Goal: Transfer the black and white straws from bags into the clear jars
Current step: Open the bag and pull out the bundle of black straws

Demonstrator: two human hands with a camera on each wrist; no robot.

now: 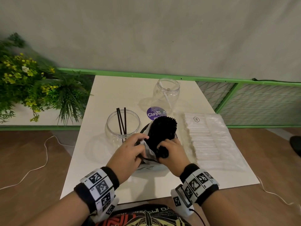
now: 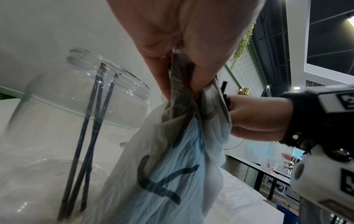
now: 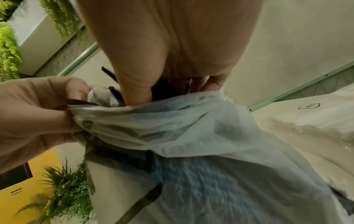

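A thin plastic bag (image 1: 150, 152) of black straws (image 1: 164, 128) stands mid-table, its mouth open upward. My left hand (image 1: 133, 150) pinches the bag's rim (image 2: 182, 78) on the left side. My right hand (image 1: 172, 150) reaches into the mouth and grips a small bunch of black straws (image 1: 162, 151); in the right wrist view its fingers (image 3: 138, 91) are tucked inside the bag (image 3: 191, 128). The near clear jar (image 1: 112, 128) holds three black straws (image 2: 91, 121). The far clear jar (image 1: 172, 88) holds one white straw (image 1: 167, 99). A flat bag of white straws (image 1: 210, 141) lies at the right.
A purple round sticker (image 1: 154, 113) sits on the white table (image 1: 114, 88) between the jars. Plants (image 1: 32, 82) stand to the left, and a green rail (image 1: 228, 82) runs behind. White cables (image 1: 45, 154) trail on the wooden floor on both sides.
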